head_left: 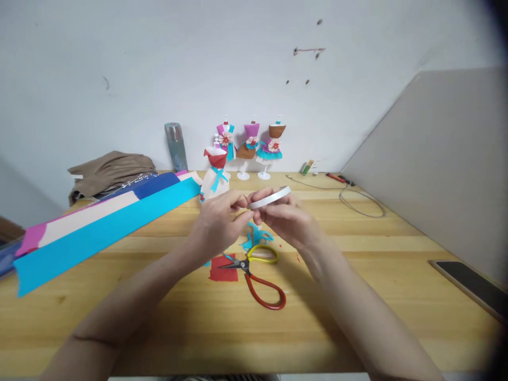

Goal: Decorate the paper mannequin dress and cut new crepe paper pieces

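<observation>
Above the middle of the table, my right hand point(291, 217) is closed round a narrow white roll of tape point(270, 199). My left hand point(222, 219) pinches at the left edge of the same roll, its thumb and fingertips close together. Below the hands lie open scissors point(245, 266) with one yellow and one red handle. Their blades rest over a red piece of fabric point(226, 270). Crumpled blue scraps point(256, 236) sit just above the yellow handle. A small dress form in a white and red dress point(215, 177) stands behind my left hand.
Three more dressed forms point(251, 140) stand at the wall beside a bottle point(175, 147). Long coloured fabric strips point(107, 225) and brown cloth point(111, 172) lie left. A cable point(363, 214), a red tool point(336, 178) and a phone point(472, 286) are on the right.
</observation>
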A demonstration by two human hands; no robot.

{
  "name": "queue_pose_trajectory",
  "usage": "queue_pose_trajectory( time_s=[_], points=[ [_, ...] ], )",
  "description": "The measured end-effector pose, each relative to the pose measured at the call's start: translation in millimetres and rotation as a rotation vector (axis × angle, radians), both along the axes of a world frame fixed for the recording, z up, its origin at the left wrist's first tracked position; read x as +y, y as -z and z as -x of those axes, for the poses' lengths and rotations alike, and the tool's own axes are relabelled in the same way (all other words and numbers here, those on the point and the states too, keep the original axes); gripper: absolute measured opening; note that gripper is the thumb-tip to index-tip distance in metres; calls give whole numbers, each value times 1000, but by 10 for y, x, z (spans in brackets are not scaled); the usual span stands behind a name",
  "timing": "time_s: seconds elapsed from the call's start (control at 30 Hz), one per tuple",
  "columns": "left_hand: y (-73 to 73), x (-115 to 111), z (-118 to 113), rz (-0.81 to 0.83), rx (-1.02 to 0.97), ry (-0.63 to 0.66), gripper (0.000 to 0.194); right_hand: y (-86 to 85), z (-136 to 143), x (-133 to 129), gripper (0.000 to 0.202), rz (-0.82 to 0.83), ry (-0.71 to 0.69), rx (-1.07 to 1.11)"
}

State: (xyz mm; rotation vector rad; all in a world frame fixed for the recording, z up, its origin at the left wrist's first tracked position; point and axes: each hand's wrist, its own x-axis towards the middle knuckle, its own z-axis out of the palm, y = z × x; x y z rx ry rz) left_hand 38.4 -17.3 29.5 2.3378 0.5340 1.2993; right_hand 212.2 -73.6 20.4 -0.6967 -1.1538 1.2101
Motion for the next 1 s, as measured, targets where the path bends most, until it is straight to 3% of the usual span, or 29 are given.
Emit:
queue_pose_trajectory(
  time_s=[0.1,0.23,0.37,0.5,0.63,1.0],
  points=[
    [-23,-3,37,40,-17,22,6,37,45,-6,20,-67,156,-167],
    [-29,-32,68,-63,-36,-11,11,40,97,-28,20,-184,299,-360],
    [-3,-43,62,-203,-75,-88,9,9,152,-37,5,-425,442,-534],
    [-1,-22,61,-175,-85,-69,13,16,177,-26,19,-686,585,-719],
    [-35,-14,85,-138,-73,-31,14,73,171,-7,25,-777,619,-741],
    [-49,-20,125,-186,-33,-1,11,213,113,20,20,-702,526,-633]
  ],
)
